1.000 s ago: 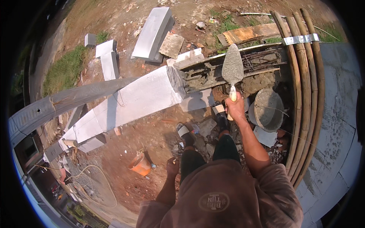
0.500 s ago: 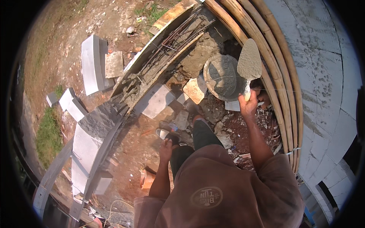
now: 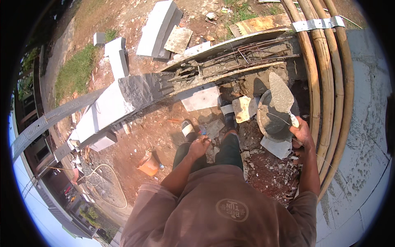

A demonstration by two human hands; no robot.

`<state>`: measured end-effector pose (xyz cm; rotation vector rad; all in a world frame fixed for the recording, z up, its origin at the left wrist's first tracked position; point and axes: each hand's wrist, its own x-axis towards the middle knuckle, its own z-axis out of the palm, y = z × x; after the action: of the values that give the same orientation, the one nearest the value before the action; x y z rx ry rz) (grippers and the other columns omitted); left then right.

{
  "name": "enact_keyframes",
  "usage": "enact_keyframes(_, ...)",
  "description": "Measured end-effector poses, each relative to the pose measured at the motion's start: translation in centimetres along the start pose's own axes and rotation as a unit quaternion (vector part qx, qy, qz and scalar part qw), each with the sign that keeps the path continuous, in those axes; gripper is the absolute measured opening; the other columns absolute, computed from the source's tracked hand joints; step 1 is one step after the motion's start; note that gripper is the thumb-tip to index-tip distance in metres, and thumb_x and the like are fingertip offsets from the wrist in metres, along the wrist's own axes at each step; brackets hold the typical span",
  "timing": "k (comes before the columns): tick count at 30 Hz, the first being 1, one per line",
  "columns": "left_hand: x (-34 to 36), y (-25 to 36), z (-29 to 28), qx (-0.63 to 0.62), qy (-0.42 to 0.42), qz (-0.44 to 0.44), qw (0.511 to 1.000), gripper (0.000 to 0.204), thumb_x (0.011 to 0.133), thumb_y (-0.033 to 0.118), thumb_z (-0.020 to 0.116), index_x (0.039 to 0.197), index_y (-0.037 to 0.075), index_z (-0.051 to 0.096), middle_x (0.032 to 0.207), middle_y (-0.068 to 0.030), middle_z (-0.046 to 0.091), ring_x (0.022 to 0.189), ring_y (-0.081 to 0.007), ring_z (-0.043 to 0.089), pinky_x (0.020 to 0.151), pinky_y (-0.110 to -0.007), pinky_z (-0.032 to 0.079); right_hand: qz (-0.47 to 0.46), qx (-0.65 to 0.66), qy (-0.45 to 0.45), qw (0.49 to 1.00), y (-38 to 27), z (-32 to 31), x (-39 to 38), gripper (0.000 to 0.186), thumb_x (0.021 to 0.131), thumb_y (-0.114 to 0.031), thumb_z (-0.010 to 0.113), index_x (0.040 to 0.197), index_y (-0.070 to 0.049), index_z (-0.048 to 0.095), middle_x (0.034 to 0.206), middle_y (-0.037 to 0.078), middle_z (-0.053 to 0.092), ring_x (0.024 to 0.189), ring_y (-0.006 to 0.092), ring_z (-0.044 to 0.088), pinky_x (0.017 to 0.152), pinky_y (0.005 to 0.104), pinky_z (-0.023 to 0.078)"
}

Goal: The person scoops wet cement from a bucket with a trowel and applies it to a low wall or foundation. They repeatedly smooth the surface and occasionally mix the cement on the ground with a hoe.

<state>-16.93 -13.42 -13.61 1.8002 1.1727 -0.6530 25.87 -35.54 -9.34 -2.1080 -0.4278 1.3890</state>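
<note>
My right hand (image 3: 303, 132) grips the handle of a trowel (image 3: 280, 93), its blade spread with wet grey mortar. Below the blade is a round dark mortar bucket (image 3: 267, 121), partly covered by it, with grey mortar inside. My left hand (image 3: 200, 148) hangs before my legs, fingers curled; whatever they may hold cannot be made out. Near my feet lie a pale flat block (image 3: 201, 98) and a yellowish slab piece (image 3: 243, 108). A pale grey block piece (image 3: 276, 147) lies at the bucket's near side.
Bamboo poles (image 3: 323, 78), strapped together, run along a grey block wall (image 3: 366, 119) on my right. Ahead, a board-sided trench form (image 3: 247, 55) holds steel bars. White blocks (image 3: 154, 31) lie beyond it. An orange bucket (image 3: 149, 164) lies on the ground at left, near a looped hose (image 3: 119, 201).
My view has turned left, so the scene sits rotated and further right. The trowel stays in my right hand, its loaded blade still over the bucket. My left hand has come inward, toward my middle.
</note>
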Motion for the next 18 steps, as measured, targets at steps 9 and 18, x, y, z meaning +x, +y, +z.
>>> enact_keyframes(9, -3.6, -5.1, -5.6, -0.137, 0.174, -0.016, 0.975, 0.038, 0.090, 0.035, 0.050, 0.110, 0.004, 0.058, 0.106, -0.0195, 0.063, 0.100, -0.0375, 0.059, 0.086, -0.043, 0.046, 0.041, -0.188, 0.023, 0.981, -7.1, 4.6, -4.2, 0.037, 0.066, -0.020, 0.061, 0.092, 0.006, 0.059, 0.073, 0.021, 0.061, 0.070, 0.0309, 0.062, 0.067, 0.0385, 0.048)
enact_keyframes(18, 3.9, 6.1, -8.5, -0.176, 0.068, 0.080, 0.979, 0.043, 0.091, 0.038, 0.047, 0.112, 0.003, 0.060, 0.109, -0.0229, 0.061, 0.106, -0.0374, 0.057, 0.089, -0.042, 0.044, 0.095, -0.079, -0.011, 0.992, -20.5, 3.9, -16.5, 0.030, 0.073, -0.012, 0.060, 0.097, 0.006, 0.058, 0.078, 0.013, 0.065, 0.069, 0.0188, 0.062, 0.066, 0.0348, 0.052)
